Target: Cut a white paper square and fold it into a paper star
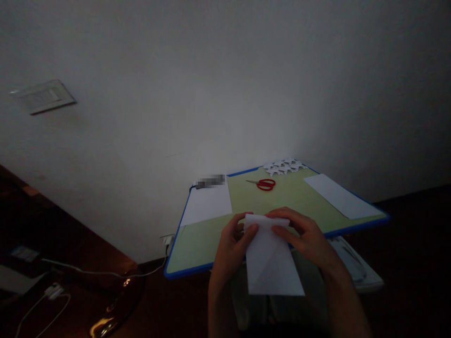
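Observation:
A white sheet of paper (271,263) hangs between my hands over the near edge of the table, with a faint diagonal crease and a narrow folded band along its top. My left hand (235,239) pinches its upper left side, thumb in front and fingers behind. At the upper right, my right hand (299,230) holds it the same way, with the thumb and index finger close to the band. Farther back on the table lie red-handled scissors (265,184), their blades pointing left.
The green tabletop (197,249) has a blue rim. Folded white paper pieces (285,166) lie at its back edge. White sheets lie left (207,202) and right (343,197); a dark, blurred object (210,181) tops the left one. A wall socket (167,240) and cables are at left.

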The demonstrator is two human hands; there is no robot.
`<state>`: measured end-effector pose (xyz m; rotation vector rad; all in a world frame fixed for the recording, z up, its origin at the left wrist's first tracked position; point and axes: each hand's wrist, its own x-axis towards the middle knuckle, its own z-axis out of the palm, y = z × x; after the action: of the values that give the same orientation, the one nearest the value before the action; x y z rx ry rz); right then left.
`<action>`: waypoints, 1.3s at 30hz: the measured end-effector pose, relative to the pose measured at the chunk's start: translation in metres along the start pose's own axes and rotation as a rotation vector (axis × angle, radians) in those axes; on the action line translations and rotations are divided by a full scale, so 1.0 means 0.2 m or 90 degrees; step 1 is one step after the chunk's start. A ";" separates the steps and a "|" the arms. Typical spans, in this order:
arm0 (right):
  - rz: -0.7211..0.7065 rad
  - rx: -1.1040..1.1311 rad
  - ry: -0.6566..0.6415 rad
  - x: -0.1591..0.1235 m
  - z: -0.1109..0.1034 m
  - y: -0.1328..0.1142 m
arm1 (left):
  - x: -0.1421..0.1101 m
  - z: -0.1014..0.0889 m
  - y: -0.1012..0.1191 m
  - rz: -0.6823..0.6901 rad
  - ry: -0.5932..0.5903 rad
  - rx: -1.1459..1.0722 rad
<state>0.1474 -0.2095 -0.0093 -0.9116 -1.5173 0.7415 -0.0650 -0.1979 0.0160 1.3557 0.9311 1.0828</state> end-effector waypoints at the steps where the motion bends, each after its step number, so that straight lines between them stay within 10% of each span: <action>1: 0.003 0.001 -0.007 0.00 0.00 0.00 | 0.00 0.00 0.00 0.001 -0.007 0.008; 15: -0.017 -0.093 -0.056 -0.03 0.06 -0.06 | -0.01 0.04 0.01 0.093 0.024 0.099; 26: -0.092 -0.103 0.112 -0.04 0.06 -0.09 | -0.08 0.06 0.05 0.212 -0.109 -0.145; 39: -0.247 -0.064 0.142 -0.05 0.11 -0.24 | -0.06 0.10 0.07 0.415 0.001 -0.066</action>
<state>0.1197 -0.2413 0.0230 -0.7157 -1.4804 0.2760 -0.0492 -0.2153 0.0299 1.6153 0.4194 1.5911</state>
